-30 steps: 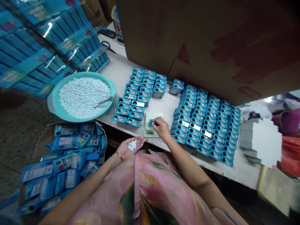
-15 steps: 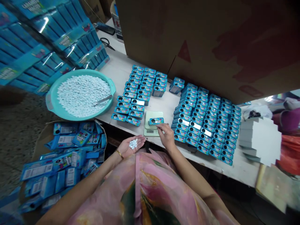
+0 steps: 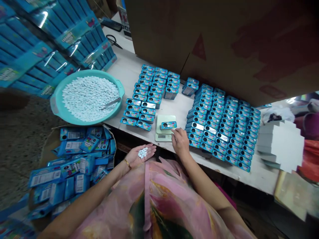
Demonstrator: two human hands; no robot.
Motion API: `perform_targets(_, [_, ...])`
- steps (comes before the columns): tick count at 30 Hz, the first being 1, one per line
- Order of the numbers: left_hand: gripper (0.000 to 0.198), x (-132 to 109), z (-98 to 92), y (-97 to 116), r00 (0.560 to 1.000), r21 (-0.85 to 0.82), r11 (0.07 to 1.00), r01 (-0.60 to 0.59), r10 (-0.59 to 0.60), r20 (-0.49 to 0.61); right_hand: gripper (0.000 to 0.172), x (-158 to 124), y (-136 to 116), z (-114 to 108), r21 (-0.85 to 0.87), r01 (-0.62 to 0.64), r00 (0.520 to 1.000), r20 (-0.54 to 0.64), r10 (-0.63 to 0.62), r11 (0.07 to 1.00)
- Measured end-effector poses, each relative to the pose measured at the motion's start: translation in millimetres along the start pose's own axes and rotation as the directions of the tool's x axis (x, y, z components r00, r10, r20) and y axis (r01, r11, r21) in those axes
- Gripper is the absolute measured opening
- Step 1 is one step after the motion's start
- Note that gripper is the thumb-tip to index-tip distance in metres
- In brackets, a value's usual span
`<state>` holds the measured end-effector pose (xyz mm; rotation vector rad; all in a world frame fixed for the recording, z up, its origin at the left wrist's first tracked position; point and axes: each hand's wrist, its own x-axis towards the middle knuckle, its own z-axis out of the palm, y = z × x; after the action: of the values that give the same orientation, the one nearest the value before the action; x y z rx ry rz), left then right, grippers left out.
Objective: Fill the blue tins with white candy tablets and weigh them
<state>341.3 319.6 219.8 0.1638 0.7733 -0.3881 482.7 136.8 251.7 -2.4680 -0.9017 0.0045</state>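
Note:
My left hand [image 3: 139, 155] lies palm up near the table's front edge, with a small heap of white candies [image 3: 143, 152] resting on it. A blue tin [image 3: 168, 125] sits on a pale green scale [image 3: 163, 136], whose display shows digits too small to read. Just right of the scale is my right hand [image 3: 180, 141], its fingers bent and the thumb and fingertips close together beside the tin; whether they pinch a candy is too small to see. Rows of blue tins [image 3: 139, 91] stand left of the scale, and more tins [image 3: 219, 127] stand to the right.
A turquoise basin [image 3: 120, 89] of white candies with a metal scoop [image 3: 111, 103] is at the left. Below it a carton holds blue boxes [image 3: 72, 162]. A large cardboard box [image 3: 159, 36] borders the table's back; scissors [image 3: 114, 41] lie behind. White cartons [image 3: 286, 146] are at right.
The view has shifted slightly. My right hand has drawn back a little from the tin on the scale. My left hand still holds the candies palm up.

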Motion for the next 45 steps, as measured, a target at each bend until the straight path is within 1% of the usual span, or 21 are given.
perform_targets(2, [0.032,-0.4,0.3,0.2,1.0,-0.007,1.0,-0.01,0.01,0.002,0.031,13.8,6.1,0.7,-0.102,-0.028,0.999,0.022,0.03,0.994])
perform_targets(5, [0.031,-1.2,1.4,0.3,1.0,-0.007,1.0,-0.025,0.025,0.0,0.034,24.4,4.1,5.1,-0.149,0.032,0.995,0.099,-0.018,0.988])
perform_targets(8, [0.03,-2.6,3.3,0.9,1.0,-0.012,0.999,-0.03,0.03,0.0,0.035,15.8,-7.0,10.7,-0.064,0.058,0.994,0.095,-0.052,0.996])
perform_targets(10, [0.03,-3.1,5.8,1.1,1.0,-0.03,0.999,-0.024,0.024,0.003,0.033,3.1,-19.1,15.6,0.06,0.132,0.98,0.139,-0.139,0.989])
perform_targets(11, [0.028,-3.2,7.4,0.9,1.0,-0.045,0.999,-0.022,0.022,0.002,0.031,-3.2,-26.4,18.6,0.132,0.192,0.958,0.191,-0.215,0.972])
perform_targets(13, [0.026,-2.7,10.6,0.2,1.0,-0.075,0.997,0.001,-0.001,0.0,0.03,-12.7,-42.3,25.8,0.245,0.297,0.876,0.315,-0.366,0.923])
perform_targets(14, [0.025,-2.1,11.7,-0.3,1.0,-0.086,0.996,0.012,-0.012,-0.004,0.032,-15.0,-50.0,29.5,0.268,0.323,0.834,0.372,-0.407,0.908])
perform_targets(15, [0.024,-1.4,12.1,-0.7,1.0,-0.092,0.995,0.022,-0.023,-0.009,0.033,-15.8,-56.8,33.1,0.269,0.332,0.803,0.423,-0.42,0.904])
perform_targets(17, [0.023,0.3,10.5,-1.4,0.999,-0.091,0.995,0.042,-0.044,-0.022,0.032,-13.8,-66.7,39.3,0.246,0.336,0.757,0.504,-0.416,0.909])
perform_targets(19, [0.023,2.3,6.0,-1.5,0.998,-0.082,0.996,0.044,-0.047,-0.035,0.027,-10.4,-70.9,43.6,0.244,0.336,0.729,0.544,-0.415,0.91])
perform_targets(20, [0.022,3.2,3.4,-1.3,0.998,-0.076,0.996,0.046,-0.049,-0.037,0.025,-9.2,-71.4,45.2,0.253,0.326,0.728,0.547,-0.413,0.911])
perform_targets(21, [0.022,3.8,0.9,-1.0,0.998,-0.068,0.997,0.045,-0.048,-0.041,0.024,-8.5,-71.2,46.6,0.269,0.303,0.736,0.544,-0.404,0.914])
perform_targets(24, [0.021,3.8,-2.1,0.1,0.998,-0.044,0.998,0.042,-0.045,-0.054,0.025,-9.3,-68.8,50.4,0.343,0.185,0.781,0.518,-0.35,0.921])
perform_targets(27, [0.021,0.7,3.4,0.8,0.998,-0.04,0.999,0.035,-0.037,-0.049,0.023,-10.5,-67.5,54.1,0.401,0.11,0.811,0.492,-0.315,0.91])
perform_targets(29, [0.021,-1.8,9.2,0.6,0.998,-0.041,0.999,0.033,-0.035,-0.052,0.021,-10.2,-68.0,56.0,0.392,0.127,0.808,0.492,-0.324,0.911])
perform_targets(32, [0.021,-3.5,14.7,0.2,0.996,-0.038,0.999,0.029,-0.032,-0.089,0.02,-9.7,-69.8,56.7,0.356,0.186,0.782,0.51,-0.358,0.916])
perform_targets(34, [0.02,-2.1,14.3,0.4,0.995,-0.046,0.999,0.017,-0.021,-0.092,0.019,-10.0,-70.5,55.4,0.345,0.196,0.79,0.499,-0.356,0.918])
perform_targets(36, [0.02,1.1,12.4,1.5,0.997,-0.058,0.998,0.006,-0.011,-0.079,0.019,-9.8,-69.6,52.1,0.359,0.177,0.818,0.464,-0.339,0.917])
perform_targets(39, [0.02,7.1,13.2,4.6,0.998,-0.071,0.997,-0.031,0.026,-0.065,0.02,-4.3,-61.5,42.0,0.436,0.109,0.881,0.374,-0.29,0.893])
perform_targets(42, [0.023,11.7,22.2,8.7,0.998,-0.078,0.995,-0.063,0.064,0.002,0.017,10.9,-43.1,26.7,0.473,0.039,0.953,0.247,-0.175,0.88])
perform_targets(45, [0.032,14.4,31.5,11.4,0.996,-0.041,0.998,-0.05,0.053,0.07,0.017,31.3,-20.2,12.9,0.418,0.003,0.99,0.124,-0.061,0.908])
